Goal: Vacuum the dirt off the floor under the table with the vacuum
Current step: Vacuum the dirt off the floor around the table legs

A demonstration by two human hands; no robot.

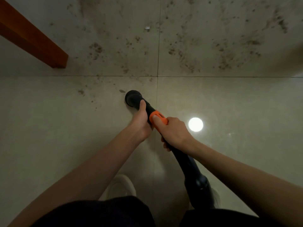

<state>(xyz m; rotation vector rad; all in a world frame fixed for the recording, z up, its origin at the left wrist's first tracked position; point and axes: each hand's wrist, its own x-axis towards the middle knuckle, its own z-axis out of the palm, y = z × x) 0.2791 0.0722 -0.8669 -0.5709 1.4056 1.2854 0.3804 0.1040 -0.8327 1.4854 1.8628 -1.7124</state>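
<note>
I hold a black vacuum wand (pixel 183 159) with an orange collar (pixel 158 117) in both hands. My left hand (pixel 141 121) grips the black tube just behind the round nozzle (pixel 132 97), thumb along the tube. My right hand (pixel 174 131) grips the wand at the orange collar, thumb on the orange part. The nozzle rests on the pale tiled floor (pixel 49 128). Brown dirt (pixel 185 59) is scattered over the tiles beyond the nozzle, with small specks (pixel 81 92) to its left.
A brown wooden table leg (pixel 32 40) slants in from the upper left. A bright round light reflection (pixel 195 124) lies right of my hands. My light shoe (pixel 121 187) and dark shorts (pixel 98 212) fill the bottom. A small white scrap (pixel 147 28) lies among the dirt.
</note>
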